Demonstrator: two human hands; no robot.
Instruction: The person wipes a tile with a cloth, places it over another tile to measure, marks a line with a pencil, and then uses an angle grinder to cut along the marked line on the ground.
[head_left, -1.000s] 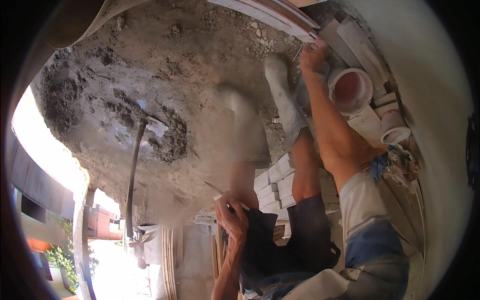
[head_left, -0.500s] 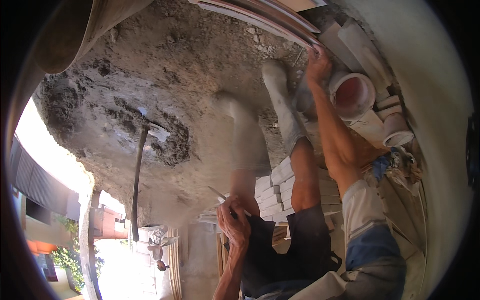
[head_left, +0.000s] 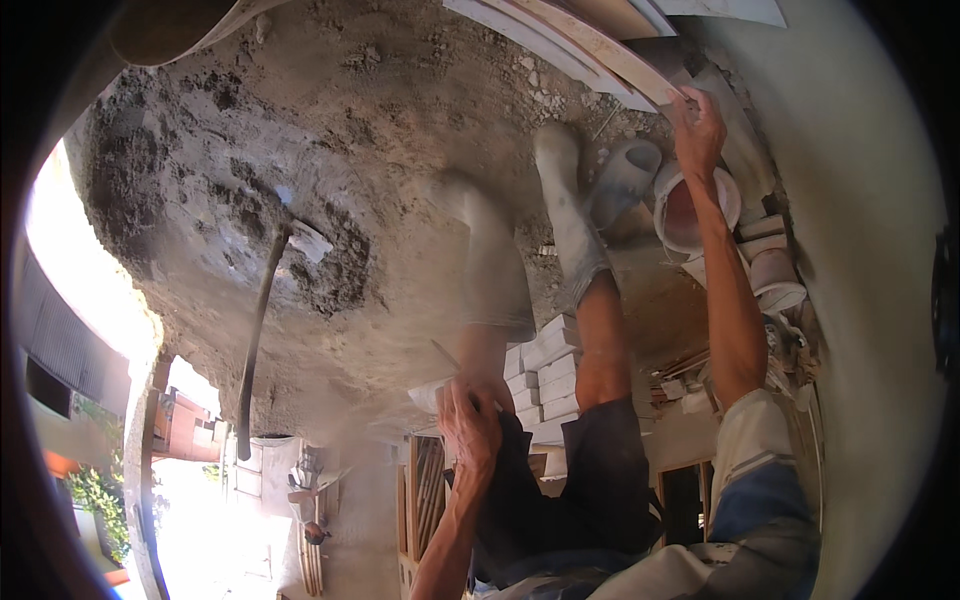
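My left hand [head_left: 466, 428] is closed on a thin, pale pointed tool [head_left: 443, 352] in front of my thigh; a white piece beside it, low on its left, is too unclear to name. My right hand [head_left: 698, 128] grips the end of a long pale board [head_left: 610, 55], one of several at the top of the view. Below that hand sit a white bucket [head_left: 683, 215] with a reddish inside and a grey container [head_left: 618, 185]. My feet, in dusty boots [head_left: 560, 170], rest on the dirty ground.
A long-handled hoe [head_left: 262, 300] lies across a patch of grey mortar [head_left: 335, 290] on the left. Pale blocks [head_left: 550, 370] are stacked beyond my knees. A wall [head_left: 850, 200] runs along the right. Another person [head_left: 310, 505] appears small in the bright opening at lower left.
My right hand has moved rightward with the board's end, uncovering more of the grey container. My left hand stays closed on the tool. The view has shifted slightly.
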